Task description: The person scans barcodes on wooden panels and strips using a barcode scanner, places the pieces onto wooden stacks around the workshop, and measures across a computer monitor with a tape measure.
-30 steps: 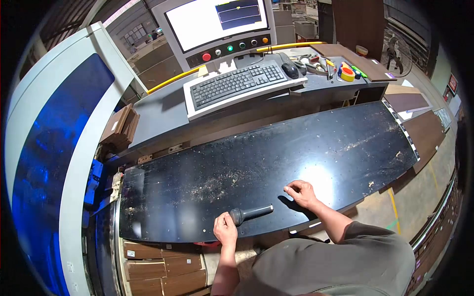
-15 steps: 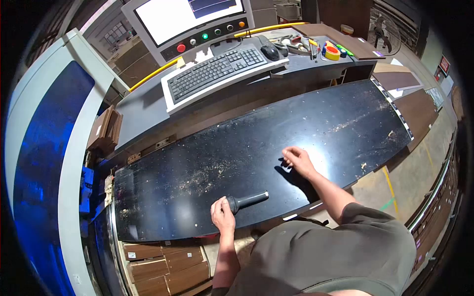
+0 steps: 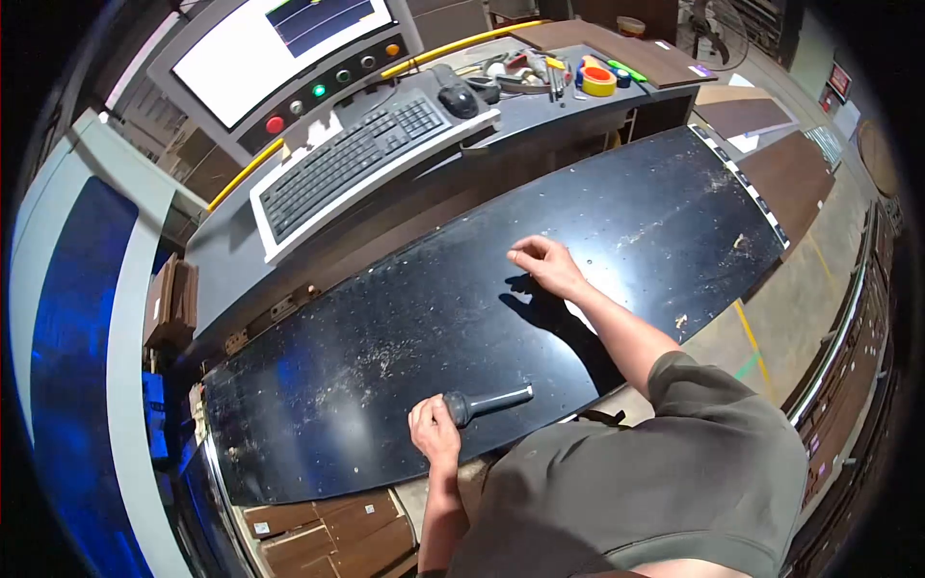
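A dark tubular tool (image 3: 493, 399) with a wide round end and a pale tip lies low over the black table (image 3: 385, 318), near its front edge. My left hand (image 3: 436, 429) is closed around the wide end at the tool's left. Farther back and to the right, my right hand (image 3: 544, 262) is raised over the table and casts a shadow on it. Its fingers are curled together, and whether anything small is between them cannot be made out.
Behind the table are a keyboard (image 3: 352, 164), a mouse (image 3: 457, 100), a monitor (image 3: 289, 48) with buttons, and a tape roll (image 3: 598, 81) beside loose tools. Brown boards (image 3: 171, 303) are stacked at the left. A blue-windowed machine (image 3: 82, 289) stands far left.
My right hand has moved forward over the table, away from my body. My left hand keeps its hold on the tool. The view has turned, shifting the monitor and keyboard leftward.
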Demonstrator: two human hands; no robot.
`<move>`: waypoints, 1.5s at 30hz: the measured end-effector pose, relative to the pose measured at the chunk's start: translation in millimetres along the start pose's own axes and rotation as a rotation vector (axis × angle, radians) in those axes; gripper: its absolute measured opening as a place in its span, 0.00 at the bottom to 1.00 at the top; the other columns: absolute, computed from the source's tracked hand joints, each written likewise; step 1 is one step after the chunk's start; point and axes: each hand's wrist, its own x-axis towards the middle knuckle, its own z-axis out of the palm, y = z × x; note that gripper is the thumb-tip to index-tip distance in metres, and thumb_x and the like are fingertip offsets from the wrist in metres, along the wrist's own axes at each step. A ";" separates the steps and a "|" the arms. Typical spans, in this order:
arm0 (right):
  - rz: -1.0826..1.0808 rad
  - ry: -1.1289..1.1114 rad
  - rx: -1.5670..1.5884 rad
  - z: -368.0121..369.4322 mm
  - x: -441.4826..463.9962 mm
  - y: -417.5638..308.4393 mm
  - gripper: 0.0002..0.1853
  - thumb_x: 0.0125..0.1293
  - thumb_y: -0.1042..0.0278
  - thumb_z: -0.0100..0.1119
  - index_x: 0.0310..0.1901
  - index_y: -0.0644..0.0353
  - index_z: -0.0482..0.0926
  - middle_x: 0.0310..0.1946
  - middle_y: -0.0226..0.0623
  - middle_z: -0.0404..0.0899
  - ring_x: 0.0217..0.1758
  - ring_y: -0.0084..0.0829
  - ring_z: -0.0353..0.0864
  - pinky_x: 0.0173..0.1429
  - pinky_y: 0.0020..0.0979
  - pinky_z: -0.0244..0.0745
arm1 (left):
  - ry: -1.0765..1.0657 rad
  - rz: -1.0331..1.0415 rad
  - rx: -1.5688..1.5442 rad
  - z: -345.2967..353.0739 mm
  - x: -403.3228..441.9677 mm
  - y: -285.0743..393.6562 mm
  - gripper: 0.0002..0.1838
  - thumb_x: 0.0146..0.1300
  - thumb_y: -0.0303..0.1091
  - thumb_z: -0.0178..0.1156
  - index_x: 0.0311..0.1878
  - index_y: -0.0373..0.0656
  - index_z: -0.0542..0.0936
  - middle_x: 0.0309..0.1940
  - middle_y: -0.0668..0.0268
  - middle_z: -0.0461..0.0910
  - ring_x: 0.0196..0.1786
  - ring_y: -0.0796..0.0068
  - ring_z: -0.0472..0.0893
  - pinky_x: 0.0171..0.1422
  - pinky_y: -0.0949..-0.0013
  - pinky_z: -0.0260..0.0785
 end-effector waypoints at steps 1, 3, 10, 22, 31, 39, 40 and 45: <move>0.029 -0.002 0.007 -3.5 -4.7 5.0 0.20 0.68 0.52 0.73 0.50 0.62 0.88 0.38 0.36 0.89 0.42 0.25 0.87 0.49 0.31 0.81 | 0.004 -0.006 0.007 -0.9 0.1 1.5 0.16 0.77 0.39 0.55 0.44 0.39 0.89 0.44 0.56 0.87 0.51 0.53 0.84 0.61 0.54 0.73; 0.109 -0.020 0.057 -12.8 -12.6 10.9 0.20 0.69 0.53 0.73 0.50 0.64 0.87 0.37 0.36 0.89 0.38 0.23 0.87 0.45 0.30 0.82 | 0.006 -0.001 0.016 -0.3 0.8 5.6 0.15 0.76 0.38 0.56 0.44 0.39 0.89 0.44 0.55 0.87 0.50 0.52 0.84 0.60 0.53 0.73; 0.171 0.151 0.066 -63.0 -13.1 21.1 0.19 0.69 0.56 0.73 0.51 0.64 0.85 0.39 0.39 0.89 0.41 0.27 0.88 0.46 0.30 0.82 | -0.077 0.105 -0.016 -0.9 -0.7 18.3 0.14 0.76 0.35 0.55 0.48 0.38 0.88 0.46 0.54 0.87 0.52 0.52 0.83 0.61 0.52 0.72; -0.098 0.479 -0.635 -276.3 150.2 -31.3 0.24 0.61 0.51 0.75 0.52 0.59 0.89 0.49 0.44 0.90 0.55 0.39 0.90 0.62 0.38 0.82 | -0.042 -0.035 -0.073 2.2 -1.0 11.9 0.14 0.74 0.34 0.58 0.50 0.35 0.87 0.45 0.51 0.86 0.49 0.49 0.83 0.57 0.52 0.75; 0.067 0.448 -1.143 -388.1 306.3 -59.6 0.28 0.62 0.63 0.67 0.65 0.51 0.81 0.61 0.45 0.84 0.68 0.46 0.81 0.70 0.45 0.77 | 0.216 -0.586 -0.228 16.5 7.9 19.2 0.20 0.83 0.42 0.53 0.51 0.35 0.87 0.37 0.68 0.84 0.36 0.82 0.77 0.39 0.74 0.71; -0.342 0.019 -1.331 -423.7 428.4 1.3 0.29 0.64 0.65 0.68 0.69 0.39 0.80 0.62 0.51 0.83 0.65 0.51 0.82 0.69 0.44 0.77 | 0.324 -0.893 -0.439 7.9 31.4 15.0 0.22 0.82 0.49 0.54 0.50 0.36 0.85 0.33 0.68 0.82 0.30 0.82 0.77 0.33 0.76 0.70; -0.258 0.006 -1.348 -416.3 427.3 -7.0 0.27 0.65 0.63 0.69 0.67 0.41 0.81 0.60 0.50 0.84 0.63 0.52 0.83 0.65 0.46 0.79 | 0.316 -0.909 -0.411 7.1 30.9 12.3 0.22 0.82 0.49 0.55 0.49 0.36 0.85 0.33 0.68 0.82 0.30 0.82 0.77 0.32 0.76 0.71; -0.124 0.148 -1.263 -431.5 443.7 2.4 0.34 0.48 0.70 0.74 0.63 0.49 0.83 0.54 0.56 0.86 0.60 0.54 0.85 0.62 0.45 0.81 | 0.329 -0.889 -0.473 8.1 27.7 9.3 0.15 0.79 0.42 0.62 0.46 0.38 0.86 0.33 0.68 0.84 0.28 0.82 0.78 0.31 0.75 0.73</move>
